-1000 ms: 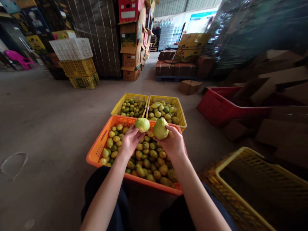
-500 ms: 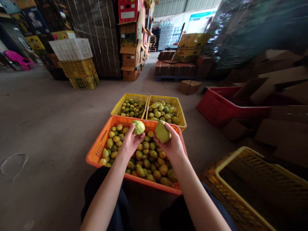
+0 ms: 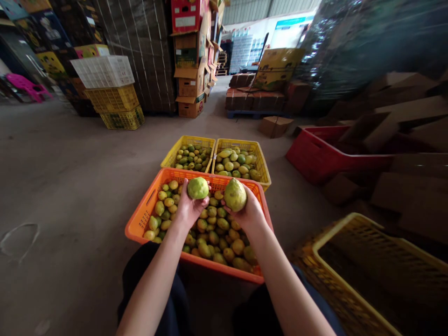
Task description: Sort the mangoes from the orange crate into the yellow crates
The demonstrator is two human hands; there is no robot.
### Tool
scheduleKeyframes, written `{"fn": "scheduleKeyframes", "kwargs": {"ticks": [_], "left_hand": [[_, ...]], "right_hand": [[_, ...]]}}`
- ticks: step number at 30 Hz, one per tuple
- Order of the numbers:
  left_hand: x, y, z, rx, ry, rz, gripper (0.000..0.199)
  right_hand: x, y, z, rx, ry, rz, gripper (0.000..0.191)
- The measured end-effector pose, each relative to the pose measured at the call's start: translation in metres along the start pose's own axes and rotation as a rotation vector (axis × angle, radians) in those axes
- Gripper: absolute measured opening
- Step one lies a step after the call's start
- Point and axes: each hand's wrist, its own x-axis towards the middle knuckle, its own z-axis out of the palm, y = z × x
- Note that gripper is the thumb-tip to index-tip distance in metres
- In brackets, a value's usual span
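Note:
My left hand [image 3: 191,207] is closed round a round green fruit [image 3: 198,188], held up above the far part of an orange crate [image 3: 142,224]. Level with it, on the right, my right hand [image 3: 251,210] grips a larger yellow-green fruit [image 3: 235,195] with a pointed top. The two fruits are apart. Many yellow and green fruits [image 3: 213,238] lie in the orange crate below my hands. Behind it, touching side by side, stand a left yellow crate [image 3: 169,154] and a right yellow crate [image 3: 265,165], both holding similar fruits.
A yellow crate [image 3: 345,275] stands close on my right. Beyond it are a red crate [image 3: 315,156] and cardboard pieces [image 3: 413,186]. Stacked crates [image 3: 114,99] stand at the back left. A small cardboard box [image 3: 275,126] sits on the floor ahead.
Both fruits have turned in my hands and show other sides. The left fruit has shifted slightly left and down; the right one is now tip up.

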Motion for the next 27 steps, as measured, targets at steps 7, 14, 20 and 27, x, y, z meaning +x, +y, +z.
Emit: {"fn": "scheduleKeyframes", "kwargs": {"ticks": [7,14,20,27], "left_hand": [[-0.0026,0.0004,0.001,-0.028,0.135,-0.018,0.033],[-0.003,0.0012,0.0028,-0.041,0.139,-0.028,0.035],[-0.002,0.0005,0.0002,-0.05,0.119,-0.018,0.033],[0.0008,-0.001,-0.0039,-0.017,0.081,-0.053,0.039]], "right_hand": [[-0.0022,-0.0012,0.0002,0.005,0.022,-0.021,0.018],[-0.0019,0.0,0.0006,-0.023,0.017,-0.008,0.019],[-0.0019,0.0031,0.0014,-0.038,0.026,-0.03,0.023],[-0.0018,0.0028,0.0013,-0.053,0.03,-0.033,0.023]]}}
